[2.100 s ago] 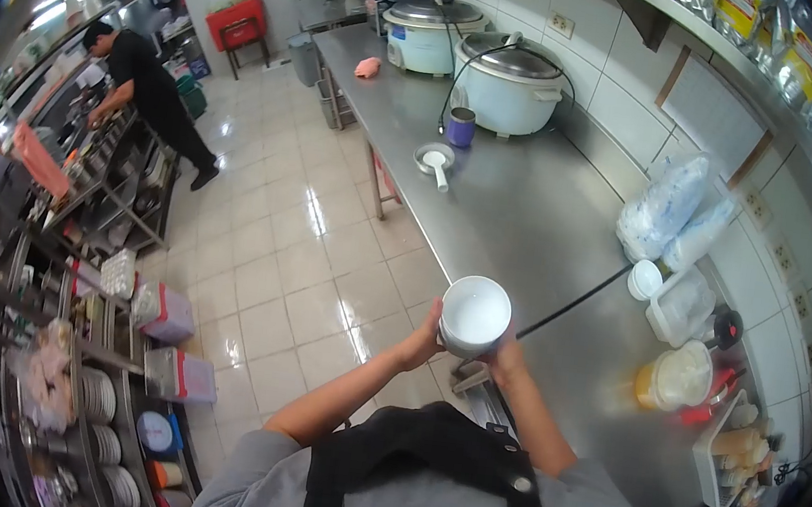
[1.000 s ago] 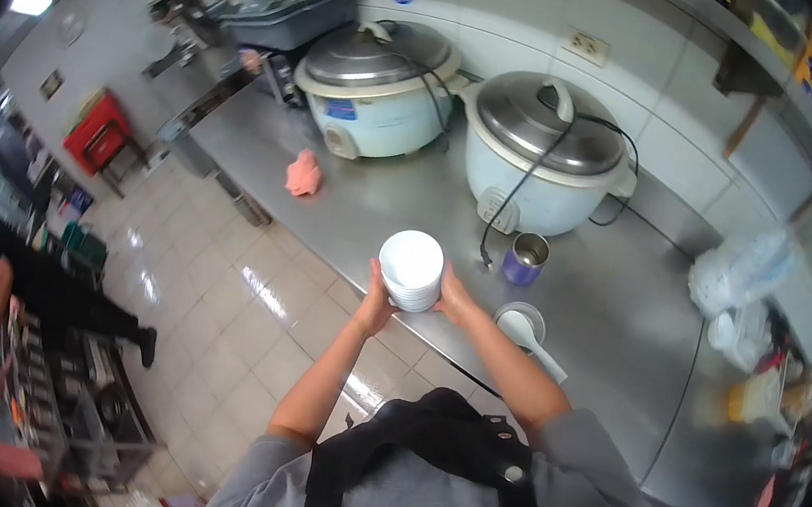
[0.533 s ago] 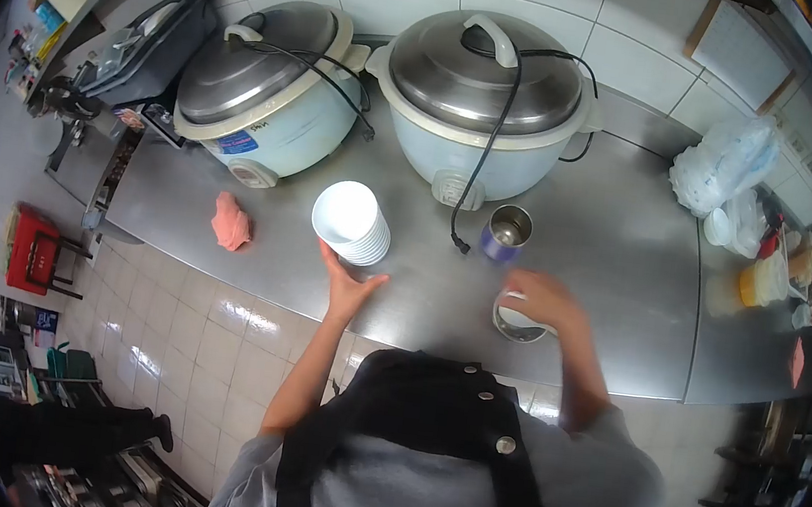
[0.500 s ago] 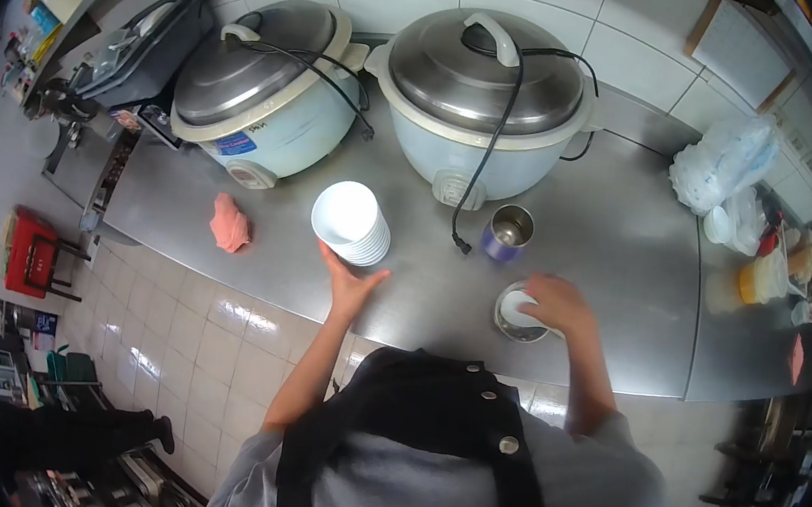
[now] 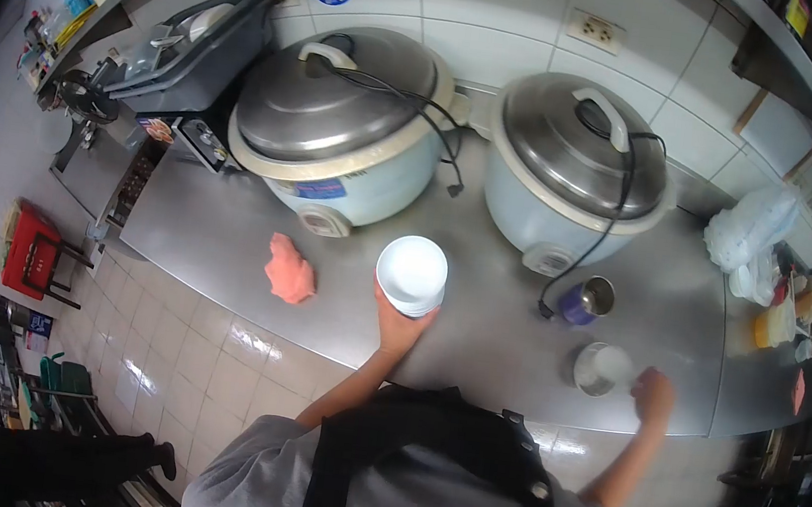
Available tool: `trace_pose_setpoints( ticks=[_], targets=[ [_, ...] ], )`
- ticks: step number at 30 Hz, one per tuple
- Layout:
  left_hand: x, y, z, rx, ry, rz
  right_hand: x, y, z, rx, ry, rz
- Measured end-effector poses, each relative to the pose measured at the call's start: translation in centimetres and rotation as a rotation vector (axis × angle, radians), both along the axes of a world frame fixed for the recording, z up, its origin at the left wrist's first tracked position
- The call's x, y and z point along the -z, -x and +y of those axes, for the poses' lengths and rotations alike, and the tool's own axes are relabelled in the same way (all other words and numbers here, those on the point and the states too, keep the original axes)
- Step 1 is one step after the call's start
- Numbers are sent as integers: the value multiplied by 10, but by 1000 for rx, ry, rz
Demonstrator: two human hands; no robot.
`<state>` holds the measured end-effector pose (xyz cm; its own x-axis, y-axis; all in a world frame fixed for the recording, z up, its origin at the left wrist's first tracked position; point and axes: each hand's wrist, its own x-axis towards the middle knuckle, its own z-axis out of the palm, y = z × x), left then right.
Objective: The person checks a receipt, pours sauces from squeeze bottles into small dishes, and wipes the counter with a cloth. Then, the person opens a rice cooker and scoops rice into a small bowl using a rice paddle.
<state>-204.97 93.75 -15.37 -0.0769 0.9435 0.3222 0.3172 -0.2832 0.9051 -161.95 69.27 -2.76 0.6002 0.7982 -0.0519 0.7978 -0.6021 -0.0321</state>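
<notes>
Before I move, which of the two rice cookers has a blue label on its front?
The left-hand cooker, beside the grey tub: its blue label sits below the rim, while the right-hand cooker, nearer the purple cup, shows none.

Commercial-type kitchen; two large rice cookers (image 5: 348,107); steel counter (image 5: 485,353).

Stainless-steel counter (image 5: 500,349), with a seam toward its right end. Along the rear stand two lidded rice cookers, left (image 5: 334,180) and right (image 5: 531,208). In front, left to right: a crumpled salmon-pink cloth (image 5: 291,272); a purple cup (image 5: 578,304), just before the right cooker; and a small round bowl (image 5: 582,379), near the front edge. Rear right: clear plastic bags (image 5: 751,233).
</notes>
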Motion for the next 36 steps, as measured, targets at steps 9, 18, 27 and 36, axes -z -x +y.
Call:
trace_pose_setpoints(
  ticks=[9, 18, 27, 36],
  targets=[
    [-2, 166, 48, -3, -2, 49, -177, 260, 230, -506, -783, 414],
    [1, 232, 90, -85, -59, -9, -141, 387, 473, -596, -789, 253],
    [4, 253, 113, -181, -48, 91, -127, 394, 382, -639, -732, 127],
    [15, 293, 126, 138, 125, -137, -30, 357, 293, -71, -900, 350]
  ],
)
